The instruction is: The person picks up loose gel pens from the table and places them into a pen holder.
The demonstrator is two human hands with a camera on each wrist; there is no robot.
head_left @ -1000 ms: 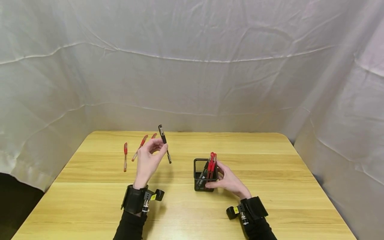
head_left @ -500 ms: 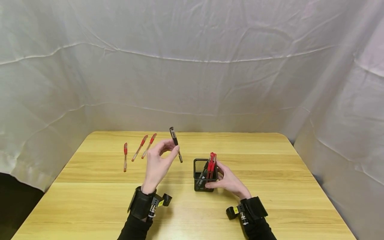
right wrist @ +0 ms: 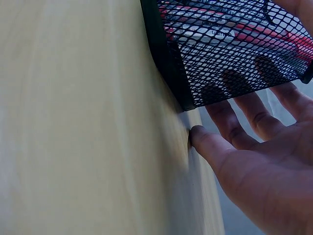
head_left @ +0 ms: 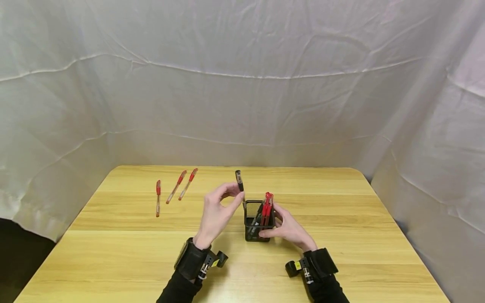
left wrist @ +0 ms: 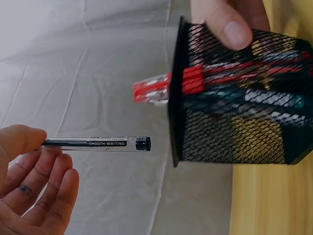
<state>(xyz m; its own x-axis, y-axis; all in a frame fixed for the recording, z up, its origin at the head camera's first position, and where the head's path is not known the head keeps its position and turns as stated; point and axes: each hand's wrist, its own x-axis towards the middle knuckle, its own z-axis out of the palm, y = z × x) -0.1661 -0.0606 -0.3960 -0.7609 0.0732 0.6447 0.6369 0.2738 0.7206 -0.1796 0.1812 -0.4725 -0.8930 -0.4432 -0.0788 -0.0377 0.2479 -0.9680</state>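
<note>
My left hand [head_left: 217,208] pinches a black-capped clear pen [head_left: 239,181] between thumb and fingers, cap upward. In the left wrist view the pen's dark end [left wrist: 143,143] points toward the opening of a black mesh pen holder [left wrist: 210,139], a short gap away from its rim. My right hand [head_left: 289,227] grips the holder by its right side, thumb in front and fingers behind; the right wrist view has several fingers [right wrist: 259,115] against the mesh. Red-capped pens [head_left: 267,206] and dark pens [head_left: 256,222] stand inside, leaning to the right.
Three red-capped pens lie apart on the wooden table's left side: one at the far left [head_left: 158,198], one in the middle [head_left: 176,187] and one to the right [head_left: 187,184]. A pale cloth [head_left: 242,105] hangs behind the table.
My left hand has carried the black-capped pen rightward, from near the red pens to the holder's left edge, and turned it more upright. The right hand and the holder have stayed put.
</note>
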